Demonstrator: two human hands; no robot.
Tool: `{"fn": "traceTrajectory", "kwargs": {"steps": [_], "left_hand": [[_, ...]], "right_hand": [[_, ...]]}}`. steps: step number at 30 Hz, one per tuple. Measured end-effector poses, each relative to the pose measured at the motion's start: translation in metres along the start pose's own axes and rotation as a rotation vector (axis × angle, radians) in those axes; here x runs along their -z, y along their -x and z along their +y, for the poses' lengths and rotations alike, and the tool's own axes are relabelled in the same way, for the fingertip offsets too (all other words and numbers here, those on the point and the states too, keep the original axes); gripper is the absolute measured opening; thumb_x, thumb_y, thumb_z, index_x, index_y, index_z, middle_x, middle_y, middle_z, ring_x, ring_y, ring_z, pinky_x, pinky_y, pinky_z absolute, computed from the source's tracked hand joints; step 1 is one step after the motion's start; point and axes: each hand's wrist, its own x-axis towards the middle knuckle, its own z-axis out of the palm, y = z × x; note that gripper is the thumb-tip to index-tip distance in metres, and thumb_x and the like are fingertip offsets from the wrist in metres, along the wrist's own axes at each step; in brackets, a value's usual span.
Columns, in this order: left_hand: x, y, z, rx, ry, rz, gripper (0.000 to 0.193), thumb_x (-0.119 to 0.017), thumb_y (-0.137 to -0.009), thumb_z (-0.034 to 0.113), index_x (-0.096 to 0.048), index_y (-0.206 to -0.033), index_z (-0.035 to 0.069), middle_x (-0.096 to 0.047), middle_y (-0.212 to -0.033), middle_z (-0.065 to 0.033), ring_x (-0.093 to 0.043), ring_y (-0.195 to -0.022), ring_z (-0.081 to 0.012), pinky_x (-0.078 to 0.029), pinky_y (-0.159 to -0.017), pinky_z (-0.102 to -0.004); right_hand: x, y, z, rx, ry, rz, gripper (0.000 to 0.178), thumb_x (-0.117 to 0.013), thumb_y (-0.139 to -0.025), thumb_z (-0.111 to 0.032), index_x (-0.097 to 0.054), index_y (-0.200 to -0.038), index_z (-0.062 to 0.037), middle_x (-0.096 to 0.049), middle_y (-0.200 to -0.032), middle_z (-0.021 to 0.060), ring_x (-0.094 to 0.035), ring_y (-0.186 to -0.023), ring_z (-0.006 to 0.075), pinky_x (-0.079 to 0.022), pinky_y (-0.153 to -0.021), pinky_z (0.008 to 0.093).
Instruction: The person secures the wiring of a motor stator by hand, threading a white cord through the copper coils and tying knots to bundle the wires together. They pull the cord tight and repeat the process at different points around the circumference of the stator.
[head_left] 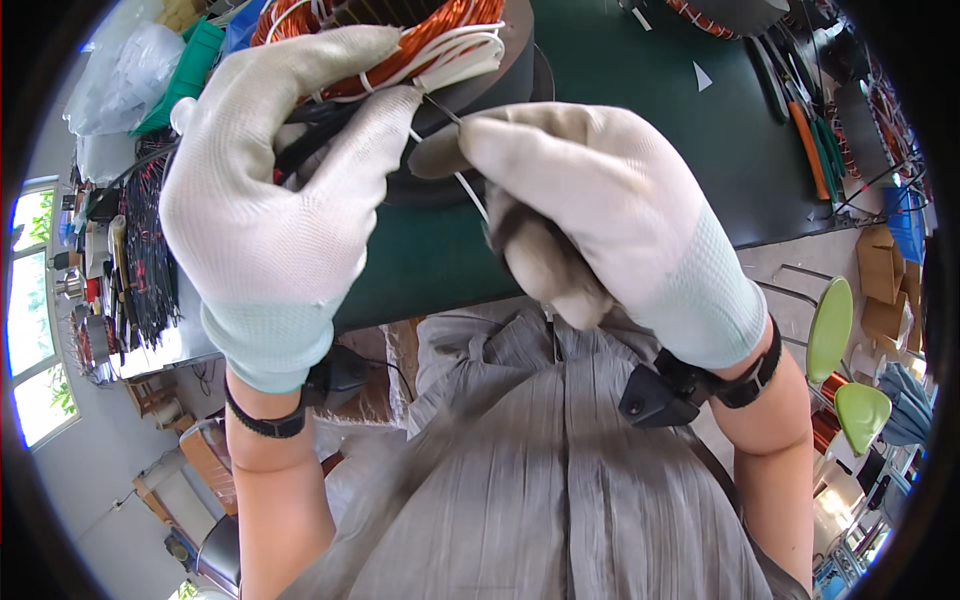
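A motor stator with an orange copper winding point(455, 18) and a grey metal core point(515, 45) is at the top centre. White sleeved leads point(460, 55) lie over the winding, bound with white cord. My left hand point(280, 190), in a white glove, is closed around the winding's near left edge, its thumb tip against the sleeves. My right hand point(600, 190), gloved too, pinches a thin dark needle-like wire point(443, 108) between thumb and forefinger, just right of the left thumb. A white cord point(470, 195) runs down beside the right hand; its other fingers are curled and partly blurred.
The stator rests on a dark green table point(620, 65). Orange-handled pliers point(806, 150) and other tools lie at the right. Another copper winding point(705, 18) sits at the far right. Bundled dark wires point(150, 250) and a green bin point(185, 75) are at the left, green chairs point(830, 330) beyond the table.
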Motion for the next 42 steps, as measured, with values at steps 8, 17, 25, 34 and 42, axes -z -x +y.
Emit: {"fn": "traceTrajectory", "kwargs": {"steps": [8,17,25,34,42], "left_hand": [[0.001,-0.005,0.008,-0.082,-0.004,0.042,0.022,-0.076,-0.08,-0.004,-0.072,-0.101,0.004,-0.072,-0.1,-0.0058,-0.067,-0.091,-0.0176,-0.021,-0.12,-0.0501],[-0.008,-0.005,0.008,-0.097,0.034,0.104,0.022,-0.08,-0.076,0.003,-0.072,-0.097,0.007,-0.07,-0.1,-0.0082,-0.07,-0.078,-0.024,-0.055,-0.068,-0.03],[-0.003,0.0,0.001,-0.048,-0.036,0.127,0.025,-0.082,-0.075,0.003,-0.072,-0.097,0.007,-0.07,-0.099,-0.0081,-0.07,-0.08,-0.0241,-0.056,-0.068,-0.0316],[-0.007,-0.002,0.004,-0.113,0.015,0.141,0.027,-0.083,-0.075,0.005,-0.073,-0.1,0.009,-0.07,-0.1,-0.0087,-0.071,-0.083,-0.0254,-0.057,-0.07,-0.032],[-0.002,-0.002,0.008,-0.09,-0.021,0.151,0.023,-0.08,-0.076,0.004,-0.071,-0.096,0.009,-0.07,-0.096,-0.0066,-0.069,-0.081,-0.0236,-0.055,-0.069,-0.0304]], "right_hand": [[0.015,-0.026,-0.007,0.454,1.057,0.454,0.039,-0.084,-0.078,-0.017,-0.065,-0.108,0.0008,-0.067,-0.081,0.0011,-0.057,-0.062,0.0058,-0.046,-0.056,0.0227],[-0.014,-0.054,-0.142,0.532,1.877,-0.361,0.016,-0.071,-0.081,-0.009,-0.073,-0.093,0.0012,-0.071,-0.092,0.017,-0.071,-0.081,0.0332,-0.057,-0.073,0.0349],[-0.023,-0.055,-0.083,0.749,0.962,0.321,0.021,-0.061,-0.096,-0.013,-0.068,-0.114,-0.0042,-0.067,-0.102,0.0105,-0.068,-0.09,0.0141,-0.054,-0.082,0.0307],[0.032,-0.018,0.022,0.661,0.978,0.275,0.015,-0.062,-0.089,0.0,-0.06,-0.104,-0.0035,-0.066,-0.094,0.0186,-0.064,-0.087,0.0398,-0.053,-0.077,0.0411],[0.017,0.026,-0.043,1.035,1.326,0.13,0.024,-0.056,-0.098,-0.017,-0.065,-0.111,0.0007,-0.063,-0.115,0.0107,-0.055,-0.102,0.016,-0.044,-0.088,0.0324]]}}
